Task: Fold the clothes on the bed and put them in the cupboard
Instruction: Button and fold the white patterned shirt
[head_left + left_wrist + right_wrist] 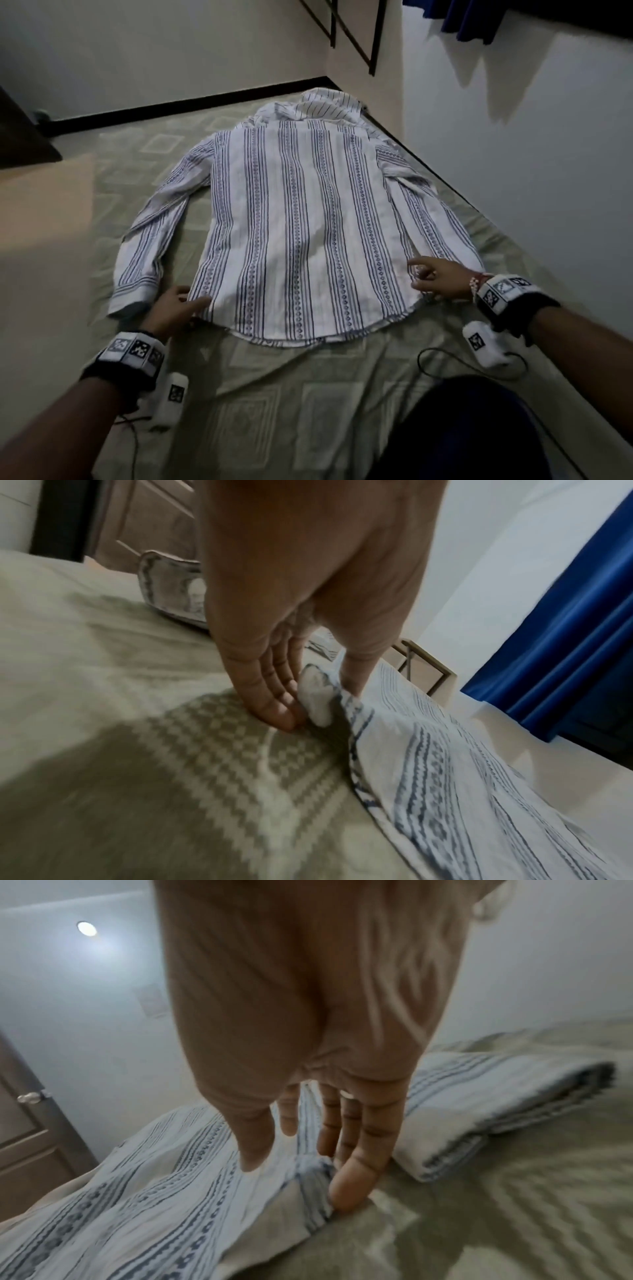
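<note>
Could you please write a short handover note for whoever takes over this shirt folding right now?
Left hand: pinches the hem corner of the white shirt with blue patterned stripes, thumb on top, fingers beneath.
Right hand: at the opposite hem corner, fingers tucked under the edge, thumb above.
The shirt lies spread flat, back up, sleeves out, on the grey-green patterned bedsheet.
A white pinstriped garment lies crumpled beyond the collar.
Done: shirt laid out.
Left: fold both, then the cupboard.
</note>
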